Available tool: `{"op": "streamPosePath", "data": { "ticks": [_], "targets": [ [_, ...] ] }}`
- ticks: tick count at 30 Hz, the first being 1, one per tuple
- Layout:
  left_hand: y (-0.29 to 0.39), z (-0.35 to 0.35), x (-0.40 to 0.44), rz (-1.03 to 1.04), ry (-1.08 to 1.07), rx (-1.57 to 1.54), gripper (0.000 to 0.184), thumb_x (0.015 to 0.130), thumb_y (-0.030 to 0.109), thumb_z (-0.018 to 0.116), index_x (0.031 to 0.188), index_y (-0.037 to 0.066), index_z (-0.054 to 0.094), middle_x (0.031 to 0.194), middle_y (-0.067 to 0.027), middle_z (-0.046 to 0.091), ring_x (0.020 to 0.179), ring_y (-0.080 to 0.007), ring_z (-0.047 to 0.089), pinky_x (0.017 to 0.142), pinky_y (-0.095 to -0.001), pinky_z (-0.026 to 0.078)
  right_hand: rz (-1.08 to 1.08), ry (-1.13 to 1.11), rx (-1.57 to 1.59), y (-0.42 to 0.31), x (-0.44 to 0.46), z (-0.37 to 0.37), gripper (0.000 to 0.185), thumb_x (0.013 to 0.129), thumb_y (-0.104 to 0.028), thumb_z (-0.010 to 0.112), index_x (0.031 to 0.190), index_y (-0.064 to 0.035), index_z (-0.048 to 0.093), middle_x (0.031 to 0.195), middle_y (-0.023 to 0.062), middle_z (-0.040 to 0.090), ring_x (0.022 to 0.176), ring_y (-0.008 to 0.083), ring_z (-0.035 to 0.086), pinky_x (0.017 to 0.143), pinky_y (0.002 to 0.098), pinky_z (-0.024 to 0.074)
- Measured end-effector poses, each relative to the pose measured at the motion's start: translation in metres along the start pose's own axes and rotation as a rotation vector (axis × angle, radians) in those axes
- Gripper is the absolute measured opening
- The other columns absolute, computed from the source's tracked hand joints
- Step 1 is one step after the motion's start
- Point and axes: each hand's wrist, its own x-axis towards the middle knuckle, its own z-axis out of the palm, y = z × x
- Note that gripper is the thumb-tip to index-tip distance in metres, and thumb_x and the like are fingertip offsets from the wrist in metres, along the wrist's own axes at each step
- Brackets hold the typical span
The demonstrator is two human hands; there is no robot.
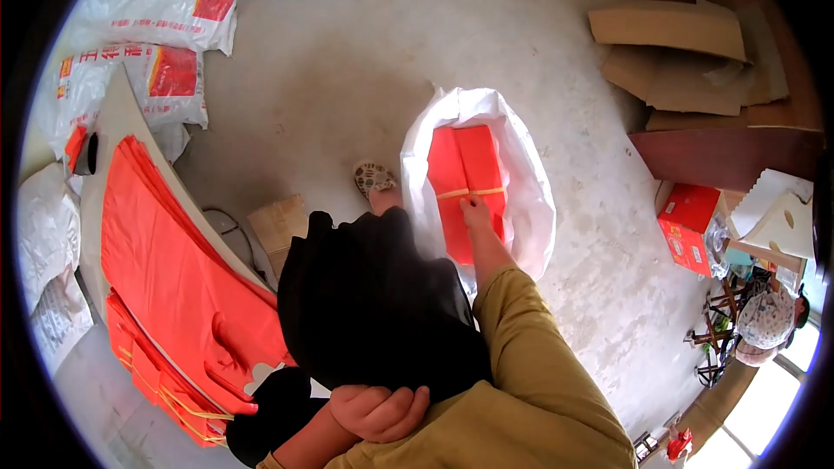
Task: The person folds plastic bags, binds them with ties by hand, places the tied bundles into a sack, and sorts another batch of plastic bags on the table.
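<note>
My right hand (474, 212) reaches down into a white woven sack (540, 175), its fingers closed at the yellow band around a bundle of folded red sheets (466, 156). The bundle lies inside the open-mouthed sack, which stands on the floor. My left hand (380, 411) is curled into a fist against my waist, beside the black cloth (373, 313) over my lap. No object shows in it. On the table to the left lies a large pile of red sheets (165, 226), with more red bundles (161, 378) tied with yellow bands at its near edge.
Printed white sacks (165, 4) are stacked at the upper left. A cardboard box (276, 224) sits on the floor by the table (139, 113). Flattened cardboard (669, 30) and a red box (686, 226) are at the right. Farther right, another person (766, 317) is partly visible.
</note>
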Motion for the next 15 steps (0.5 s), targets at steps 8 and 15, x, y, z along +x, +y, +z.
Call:
{"op": "streamPosePath", "data": {
  "ticks": [8, 15],
  "targets": [
    [0.001, 0.000, 0.000, -0.004, 0.005, 0.004, 0.023, 0.072, 0.016, 0.066, 0.093, 0.018, 0.075, 0.084, 0.0060, 0.059, 0.065, -0.0101, 0.048, 0.060, -0.0249, 0.036, -0.176, -0.003, -0.101, 0.011, 0.010, -0.006, 0.037, 0.091, -0.019, 0.068, 0.122, 0.0016, 0.063, 0.110, 0.0124, 0.069, 0.099, 0.0223, 0.064, 0.086, 0.0334, 0.0501],
    [0.000, -0.001, -0.002, -0.011, 0.015, -0.004, 0.024, 0.072, 0.016, 0.066, 0.094, 0.018, 0.075, 0.086, 0.0053, 0.060, 0.066, -0.0106, 0.048, 0.060, -0.0255, 0.036, -0.327, -0.023, -0.246, 0.003, 0.002, -0.014, 0.052, 0.091, -0.017, 0.065, 0.139, 0.0000, 0.054, 0.120, 0.0186, 0.066, 0.111, 0.0313, 0.064, 0.099, 0.0394, 0.0490]
  ]
}}
